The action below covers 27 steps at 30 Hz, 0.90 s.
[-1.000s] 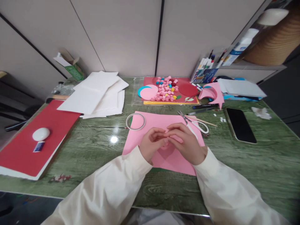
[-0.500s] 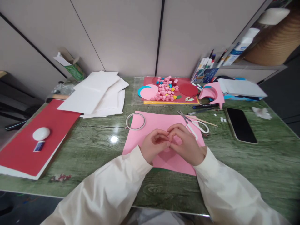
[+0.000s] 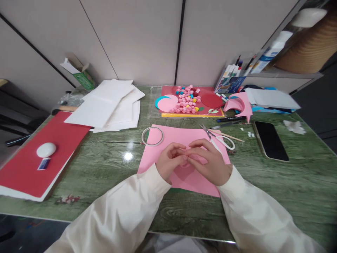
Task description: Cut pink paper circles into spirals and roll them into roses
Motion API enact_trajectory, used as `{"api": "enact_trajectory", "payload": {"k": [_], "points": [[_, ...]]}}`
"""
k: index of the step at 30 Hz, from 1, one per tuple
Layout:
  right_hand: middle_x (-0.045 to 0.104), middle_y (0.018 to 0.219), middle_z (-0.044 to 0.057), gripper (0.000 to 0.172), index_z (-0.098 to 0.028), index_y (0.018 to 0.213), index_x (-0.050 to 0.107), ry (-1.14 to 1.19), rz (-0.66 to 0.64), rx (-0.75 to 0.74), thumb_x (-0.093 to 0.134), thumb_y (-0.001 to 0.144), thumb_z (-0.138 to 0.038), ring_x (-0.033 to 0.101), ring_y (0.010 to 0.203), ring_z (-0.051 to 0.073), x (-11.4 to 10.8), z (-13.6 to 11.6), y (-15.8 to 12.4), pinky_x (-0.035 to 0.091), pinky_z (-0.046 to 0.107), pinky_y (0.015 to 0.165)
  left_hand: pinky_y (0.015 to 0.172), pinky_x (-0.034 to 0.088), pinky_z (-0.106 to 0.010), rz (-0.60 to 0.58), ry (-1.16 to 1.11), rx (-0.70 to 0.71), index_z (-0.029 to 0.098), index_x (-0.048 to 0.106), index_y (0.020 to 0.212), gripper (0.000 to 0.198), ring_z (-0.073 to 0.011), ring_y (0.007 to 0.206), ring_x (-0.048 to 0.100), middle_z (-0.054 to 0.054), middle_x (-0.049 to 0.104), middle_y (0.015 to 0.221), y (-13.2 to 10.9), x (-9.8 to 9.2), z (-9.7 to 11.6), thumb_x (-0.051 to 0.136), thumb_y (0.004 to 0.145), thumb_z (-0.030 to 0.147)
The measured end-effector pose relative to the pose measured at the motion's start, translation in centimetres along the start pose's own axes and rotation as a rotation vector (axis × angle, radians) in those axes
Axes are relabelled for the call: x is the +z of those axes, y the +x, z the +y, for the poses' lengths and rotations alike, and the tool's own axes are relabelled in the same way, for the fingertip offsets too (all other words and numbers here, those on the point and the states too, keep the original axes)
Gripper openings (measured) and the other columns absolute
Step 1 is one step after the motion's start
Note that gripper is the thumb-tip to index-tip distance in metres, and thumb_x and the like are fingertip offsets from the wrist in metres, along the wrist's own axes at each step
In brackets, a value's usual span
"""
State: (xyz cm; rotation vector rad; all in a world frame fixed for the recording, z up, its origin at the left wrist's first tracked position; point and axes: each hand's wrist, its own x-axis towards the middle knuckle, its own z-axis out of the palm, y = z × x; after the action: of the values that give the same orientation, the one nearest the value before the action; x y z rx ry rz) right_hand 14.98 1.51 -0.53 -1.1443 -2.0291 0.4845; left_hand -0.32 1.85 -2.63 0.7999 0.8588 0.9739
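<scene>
Over a pink sheet of paper (image 3: 163, 161), my left hand (image 3: 172, 161) and my right hand (image 3: 207, 162) meet at their fingertips. Both are closed in a pinch. Whatever lies between the fingers is too small and too hidden to name; a bit of pink shows there, hard to part from the sheet below. White-handled scissors (image 3: 225, 142) lie by the sheet's upper right corner, just beyond my right hand. A roll of tape (image 3: 143, 136) rests on its upper left corner. Thin wooden sticks (image 3: 229, 135) lie next to the scissors.
Behind are small pink paper pieces (image 3: 185, 102) on a red packet (image 3: 210, 90). White sheets (image 3: 102, 105) and a red sheet (image 3: 63, 140) with a white oval object (image 3: 46, 150) lie left. Right are a phone (image 3: 271, 140), a curved pink paper offcut (image 3: 246, 103) and a marker box (image 3: 229, 82).
The fingers of my right hand have straightened a little and flattened toward my left fingertips. Both hands stay over the pink sheet, and the other things have not moved.
</scene>
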Motion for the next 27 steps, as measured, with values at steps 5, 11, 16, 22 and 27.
{"api": "enact_trajectory", "payload": {"k": [5,11,16,22,27], "points": [[0.053,0.095,0.006,0.021,-0.026,0.092,0.063,0.05,-0.038,-0.024,0.052,0.078,-0.017,0.052,0.092,0.02,0.05,0.02,-0.03,0.048,0.037,0.076,0.059,0.045,-0.025,-0.007,-0.011,0.0,0.016,0.053,0.085,0.026,-0.0111,0.062,0.057,0.0,0.06,0.068,-0.07,0.14,0.08,0.065,0.063,0.017],[0.053,0.095,0.005,0.016,-0.025,0.087,0.063,0.084,0.011,0.052,0.055,0.076,-0.017,0.053,0.092,0.019,0.24,0.39,-0.2,0.047,0.037,0.079,0.061,0.046,-0.027,-0.013,-0.014,-0.016,0.017,0.052,0.09,0.031,-0.0121,0.063,0.058,-0.002,0.061,0.075,-0.2,0.26,0.11,0.067,0.063,0.021],[0.053,0.089,0.003,0.009,-0.022,0.071,0.059,0.124,0.053,0.125,0.061,0.069,-0.014,0.054,0.087,0.019,0.06,0.23,0.0,0.045,0.036,0.078,0.063,0.044,-0.025,-0.033,0.007,-0.002,0.016,0.053,0.088,0.03,-0.0108,0.066,0.057,-0.002,0.061,0.074,-0.33,0.44,0.19,0.068,0.062,0.019],[0.051,0.087,0.002,0.017,-0.02,0.062,0.051,0.146,0.026,0.152,0.064,0.063,-0.009,0.053,0.084,0.018,0.23,0.07,0.01,0.044,0.033,0.075,0.067,0.045,-0.026,-0.058,0.019,0.009,0.016,0.054,0.088,0.029,-0.0128,0.074,0.057,-0.002,0.06,0.076,-0.5,0.63,0.15,0.068,0.062,0.019],[0.051,0.088,0.001,0.018,-0.02,0.062,0.05,0.138,0.0,0.146,0.062,0.061,-0.006,0.052,0.085,0.017,0.47,-0.14,-0.16,0.043,0.031,0.075,0.062,0.047,-0.027,-0.059,0.01,-0.007,0.016,0.054,0.088,0.032,-0.0139,0.072,0.056,-0.002,0.058,0.074,-0.49,0.7,-0.14,0.069,0.06,0.019]]}}
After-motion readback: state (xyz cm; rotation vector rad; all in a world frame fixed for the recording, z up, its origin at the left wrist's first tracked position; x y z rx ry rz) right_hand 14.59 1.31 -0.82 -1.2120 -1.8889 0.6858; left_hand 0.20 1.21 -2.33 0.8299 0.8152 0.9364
